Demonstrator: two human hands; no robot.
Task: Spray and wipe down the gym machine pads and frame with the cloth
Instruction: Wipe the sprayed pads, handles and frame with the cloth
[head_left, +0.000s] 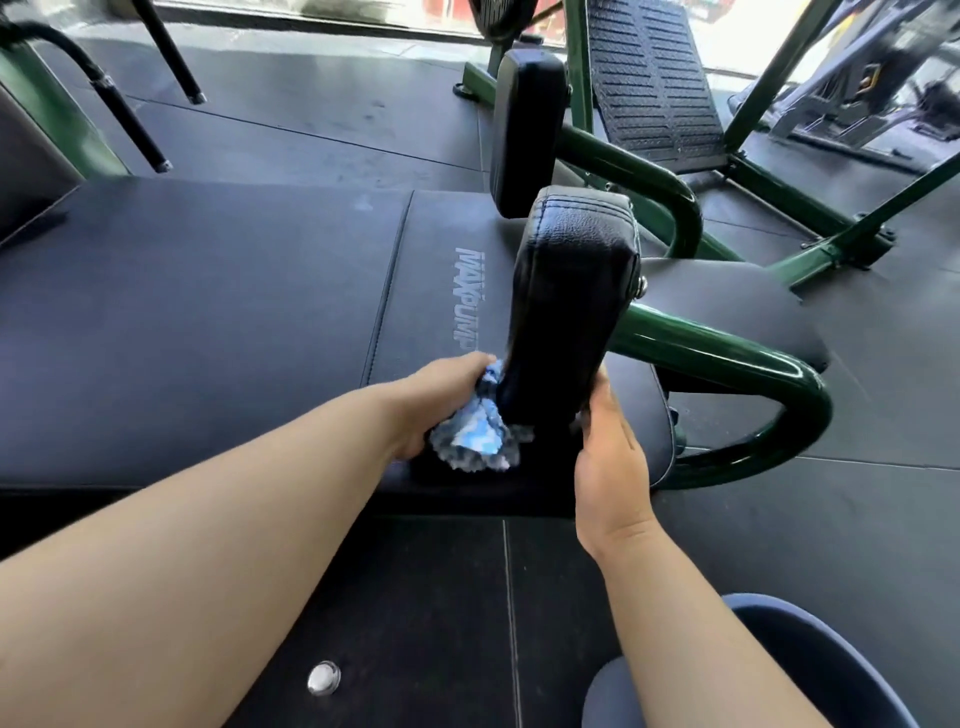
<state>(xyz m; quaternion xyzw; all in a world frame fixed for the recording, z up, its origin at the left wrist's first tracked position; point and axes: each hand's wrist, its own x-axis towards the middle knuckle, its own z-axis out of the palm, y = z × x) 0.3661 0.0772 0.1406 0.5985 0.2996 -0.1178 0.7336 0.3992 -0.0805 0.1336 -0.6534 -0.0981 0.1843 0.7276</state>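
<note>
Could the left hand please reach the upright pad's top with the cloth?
Probably yes: the left hand presses the cloth against the upright pad's base, and its side above is bare.

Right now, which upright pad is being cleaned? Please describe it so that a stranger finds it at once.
Start at the wide black bench with grey lettering. At its right end stand two upright black pads; take the nearer pad. Only it has a blue cloth held against its base by the left hand, with the right hand on its other side.

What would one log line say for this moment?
left hand grips cloth | cloth against upright pad base | right hand holds pad
</note>
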